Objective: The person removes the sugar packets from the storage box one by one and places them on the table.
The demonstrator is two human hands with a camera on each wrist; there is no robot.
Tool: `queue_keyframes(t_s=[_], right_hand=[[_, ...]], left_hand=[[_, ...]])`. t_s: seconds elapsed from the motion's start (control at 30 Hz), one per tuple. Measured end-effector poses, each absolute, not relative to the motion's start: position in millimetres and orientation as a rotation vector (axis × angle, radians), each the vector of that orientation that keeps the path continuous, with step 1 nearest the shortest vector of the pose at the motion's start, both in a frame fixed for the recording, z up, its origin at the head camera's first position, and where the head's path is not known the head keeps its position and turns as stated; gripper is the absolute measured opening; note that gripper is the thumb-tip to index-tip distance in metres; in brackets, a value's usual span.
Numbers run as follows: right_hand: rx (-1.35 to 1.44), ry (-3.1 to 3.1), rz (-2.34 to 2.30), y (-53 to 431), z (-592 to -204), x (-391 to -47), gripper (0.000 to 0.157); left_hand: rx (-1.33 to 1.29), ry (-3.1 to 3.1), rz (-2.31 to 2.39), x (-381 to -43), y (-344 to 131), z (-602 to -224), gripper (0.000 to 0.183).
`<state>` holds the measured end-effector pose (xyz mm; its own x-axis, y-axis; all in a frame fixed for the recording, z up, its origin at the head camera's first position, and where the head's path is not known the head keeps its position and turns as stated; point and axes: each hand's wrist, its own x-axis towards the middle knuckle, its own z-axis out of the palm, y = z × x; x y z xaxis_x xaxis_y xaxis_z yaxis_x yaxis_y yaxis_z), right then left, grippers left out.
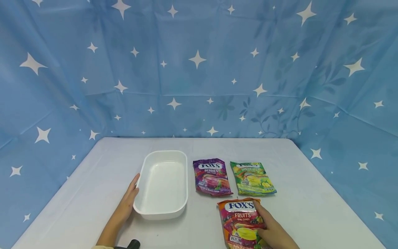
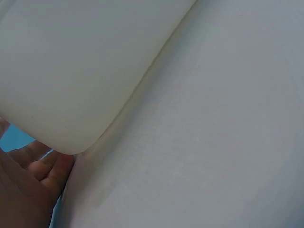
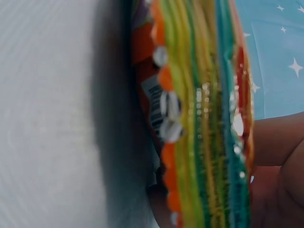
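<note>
A white oval plastic tub [image 1: 161,186] stands at the left of the table, its inside bare. My left hand [image 1: 126,200] lies along its left wall, the fingers fairly straight against the side. In the left wrist view, the fingers [image 2: 57,173] reach to the tub's rounded corner [image 2: 71,137]. At the near edge, my right hand [image 1: 273,230] grips the right side of a red-and-orange Fox's Fruits candy bag [image 1: 239,223], thumb on the front. The right wrist view shows the bag's striped side [image 3: 204,118] close beside the white table surface.
A purple Fox's Berries candy bag [image 1: 212,178] lies right of the tub. Next to it is a green Fox's candy bag [image 1: 253,179]. A blue star-patterned curtain [image 1: 199,79] surrounds the white table [image 1: 311,193] at the back and sides.
</note>
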<state>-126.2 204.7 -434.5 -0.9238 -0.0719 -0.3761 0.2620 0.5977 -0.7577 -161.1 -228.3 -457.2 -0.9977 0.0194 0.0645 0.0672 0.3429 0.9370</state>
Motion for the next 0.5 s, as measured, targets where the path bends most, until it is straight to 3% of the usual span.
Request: queue_keyframes(t_s=[0.5], right_hand=[[0.147,2.554,-1.079,203.7,-439.4,-130.1,0.077]], left_hand=[[-0.106,-2.543,-1.765,-160.6,-228.4,-457.3,0.056]])
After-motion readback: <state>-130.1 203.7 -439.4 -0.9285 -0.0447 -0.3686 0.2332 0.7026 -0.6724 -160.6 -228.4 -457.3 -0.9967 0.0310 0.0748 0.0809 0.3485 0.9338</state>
